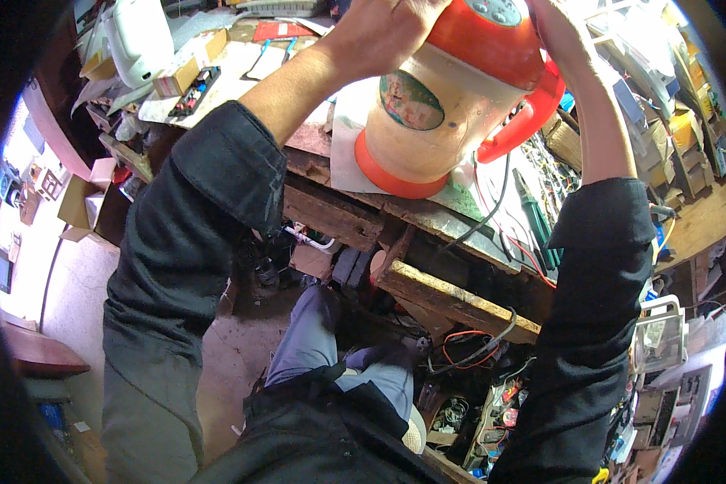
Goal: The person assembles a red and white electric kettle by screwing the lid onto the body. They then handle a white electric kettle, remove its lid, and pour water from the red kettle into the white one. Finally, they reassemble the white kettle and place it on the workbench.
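Orange-and-cream jug [460, 105] at the near edge of the bench [317, 139], below and between the fingers of the left hand [391, 31] and the right hand [561, 34]. Stands lid end up, with long axis slanting across the view: orange base [399, 182] toward the body and leftward, orange top [492, 44] away and rightward, level with the fingers. Cannot tell how much of that slant comes from the lens. Handle [515, 139] pointing right, below the right fingers; oval label [411, 101] below the left fingers; round panel [494, 11] facing upward between both hands. Left and right fingers laid against opposite sides of the orange top, with tips cut off or hidden; cannot tell whether clenched around it or merely resting.

Under the base, well below the left fingers, a pale sheet [346, 157]. Below the right fingers, past the handle, a dark cord [504, 185] and a green-handled tool [535, 211]. Left of the left fingers, a red sheet [276, 31], then a small cardboard box [177, 77], and farthest out a white appliance [141, 40]. Far below both hands, under the bench, a wooden drawer [460, 298].
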`<state>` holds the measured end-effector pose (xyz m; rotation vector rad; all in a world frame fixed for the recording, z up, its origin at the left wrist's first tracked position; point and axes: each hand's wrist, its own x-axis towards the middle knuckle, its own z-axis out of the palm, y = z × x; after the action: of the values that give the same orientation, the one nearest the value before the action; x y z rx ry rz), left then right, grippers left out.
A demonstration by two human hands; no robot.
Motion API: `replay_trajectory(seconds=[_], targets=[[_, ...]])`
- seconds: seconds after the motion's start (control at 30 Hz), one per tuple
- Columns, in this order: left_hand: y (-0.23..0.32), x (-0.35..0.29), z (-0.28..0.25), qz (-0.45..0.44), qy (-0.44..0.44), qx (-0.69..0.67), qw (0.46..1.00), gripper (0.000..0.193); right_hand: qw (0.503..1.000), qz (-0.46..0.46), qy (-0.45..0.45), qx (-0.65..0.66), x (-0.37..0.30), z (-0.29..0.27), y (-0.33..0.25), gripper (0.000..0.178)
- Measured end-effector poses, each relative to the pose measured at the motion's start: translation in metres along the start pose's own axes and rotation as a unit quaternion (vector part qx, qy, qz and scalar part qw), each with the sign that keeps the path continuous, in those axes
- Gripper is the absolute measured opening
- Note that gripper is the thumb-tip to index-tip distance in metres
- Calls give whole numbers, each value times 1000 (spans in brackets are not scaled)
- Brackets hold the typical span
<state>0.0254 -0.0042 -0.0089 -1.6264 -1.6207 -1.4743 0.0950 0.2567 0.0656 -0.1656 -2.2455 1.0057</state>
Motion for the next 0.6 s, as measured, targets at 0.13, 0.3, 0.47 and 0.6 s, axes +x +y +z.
replay_trajectory(seconds=[0.13,0.3,0.47,0.6], targets=[[-5,2,3,9,4,-3,1000,70,1000,-10,-11,-4,3,-3,3,41],[-5,5,4,2,-2,-7,1000,69,1000,-14,5,5,5,-4,7,40],[-20,1,-1,63,39,45,996,66,1000,13,-2,21,9,8,4,37],[-50,-2,17,82,7,313,946,45,999,-33,18,31,-15,18,-11,34]])
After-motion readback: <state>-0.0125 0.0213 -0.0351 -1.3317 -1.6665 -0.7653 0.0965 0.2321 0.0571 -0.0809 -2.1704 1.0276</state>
